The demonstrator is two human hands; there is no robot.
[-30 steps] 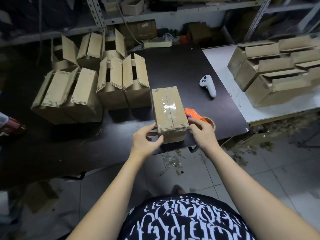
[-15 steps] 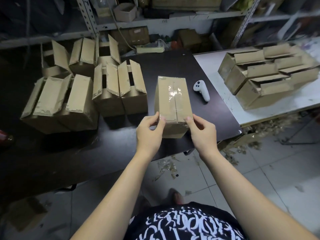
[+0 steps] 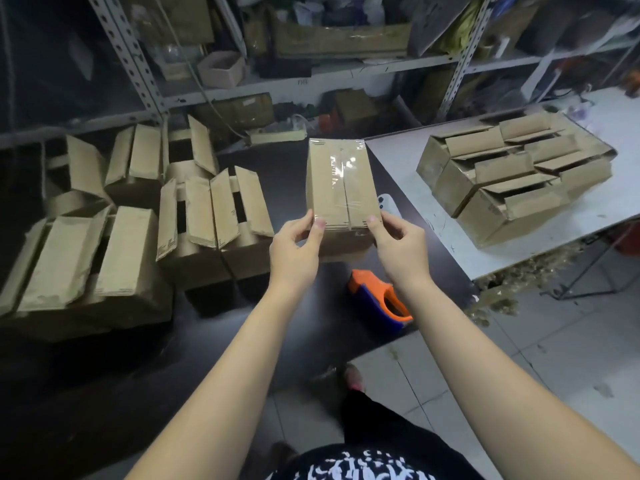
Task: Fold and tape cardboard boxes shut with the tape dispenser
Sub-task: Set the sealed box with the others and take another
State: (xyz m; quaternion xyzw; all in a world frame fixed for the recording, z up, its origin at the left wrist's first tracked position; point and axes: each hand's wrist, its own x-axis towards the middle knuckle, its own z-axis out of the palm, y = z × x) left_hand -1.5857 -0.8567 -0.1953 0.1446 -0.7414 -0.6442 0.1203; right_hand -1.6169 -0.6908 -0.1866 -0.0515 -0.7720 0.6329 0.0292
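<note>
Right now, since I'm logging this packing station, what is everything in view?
taped box: one, brown, clear tape, held above the black table
open boxes: several, brown, black table, left
piled boxes: several, brown, white table, right
tape dispenser: one, orange and blue, black table's near edge
controller: one, white, partly behind the taped box
shelving: grey metal, cluttered, at back
left hand: fingers grip taped box's near left corner
right hand: fingers grip its near right corner

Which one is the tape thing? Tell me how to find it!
Look at the black table. Near its front edge, closer to the person than the held taped box, lies the tape dispenser. It is the only orange-and-blue thing there; its neighbours are brown cardboard.
</note>
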